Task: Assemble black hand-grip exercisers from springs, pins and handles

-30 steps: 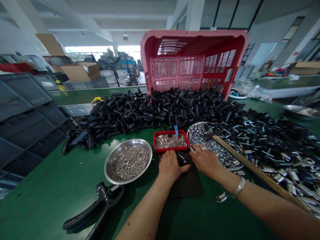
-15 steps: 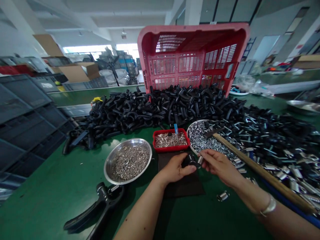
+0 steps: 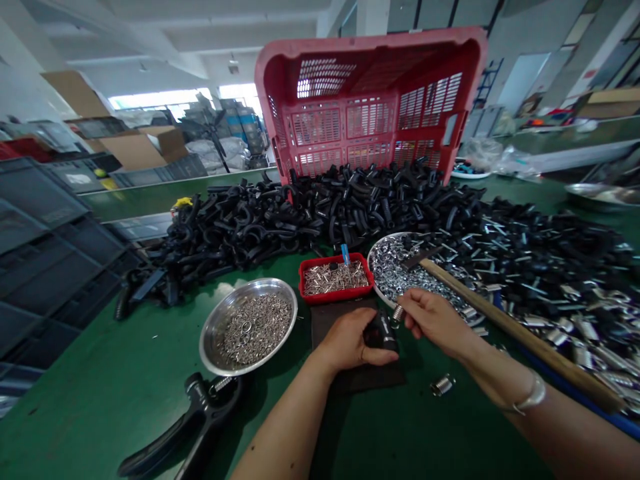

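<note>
Black plastic is taking centre stage: a stubby black plastic piece [image 3: 381, 332] is sitting in the closed left grip [image 3: 347, 340], right above a dark mat [image 3: 370, 381] on the green table [image 3: 125, 407]. Part of it is hidden behind the fingers, and a small steel coil spring [image 3: 398, 313] is being pinched in the nearly closed right grip [image 3: 435, 320], just beside the black piece's upper end, with the two not quite touching.

And compared with half a second ago, the spring is riding a little higher and clear of the piece, while the left hand is wrapping further over the black part, and the whole view is drifting slightly left!

Around the hands, a red tray [image 3: 335, 299] of short silver tubes is sitting just ahead, a steel bowl [image 3: 240, 293] of small metal parts is waiting to the left, and a second steel bowl [image 3: 395, 235] of silver rings is lying to the right, under the head of a wooden-handled hammer [image 3: 510, 327]. A loose coil spring [image 3: 443, 385] is lying on the table, and a great heap of black plastic parts [image 3: 350, 200] is spilling out from a tipped red plastic crate [image 3: 370, 113].
</note>
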The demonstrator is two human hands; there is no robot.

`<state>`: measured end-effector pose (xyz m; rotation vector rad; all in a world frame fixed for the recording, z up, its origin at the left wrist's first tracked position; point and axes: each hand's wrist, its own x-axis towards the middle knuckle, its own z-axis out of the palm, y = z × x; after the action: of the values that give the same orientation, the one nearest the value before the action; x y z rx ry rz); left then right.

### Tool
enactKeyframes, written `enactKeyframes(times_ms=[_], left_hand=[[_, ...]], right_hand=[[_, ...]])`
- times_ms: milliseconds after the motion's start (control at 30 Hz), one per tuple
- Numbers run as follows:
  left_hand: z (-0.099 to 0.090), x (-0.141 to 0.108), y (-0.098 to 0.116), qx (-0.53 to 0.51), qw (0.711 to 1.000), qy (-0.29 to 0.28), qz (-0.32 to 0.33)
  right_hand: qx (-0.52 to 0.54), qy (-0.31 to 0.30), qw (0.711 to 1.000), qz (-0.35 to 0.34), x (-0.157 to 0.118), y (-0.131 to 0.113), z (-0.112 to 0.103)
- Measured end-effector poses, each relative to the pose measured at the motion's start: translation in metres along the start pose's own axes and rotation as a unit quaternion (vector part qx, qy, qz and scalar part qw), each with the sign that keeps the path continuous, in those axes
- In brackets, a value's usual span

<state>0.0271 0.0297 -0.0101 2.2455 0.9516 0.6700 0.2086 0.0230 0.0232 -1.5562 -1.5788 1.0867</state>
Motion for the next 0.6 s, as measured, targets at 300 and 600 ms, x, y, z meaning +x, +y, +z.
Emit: enactKeyframes(times_ms=[300, 600], left_hand=[[0.0, 0.002, 0.011, 0.179, 0.984, -0.011, -0.022], [0.002, 0.001, 0.009, 0.19, 0.978, 0.02, -0.086]], right_hand=[[-0.016, 0.059, 0.998, -0.019, 0.004, 0.01, 0.006], [0.11, 0.083, 0.99, 0.033, 0.01, 0.015, 0.016]])
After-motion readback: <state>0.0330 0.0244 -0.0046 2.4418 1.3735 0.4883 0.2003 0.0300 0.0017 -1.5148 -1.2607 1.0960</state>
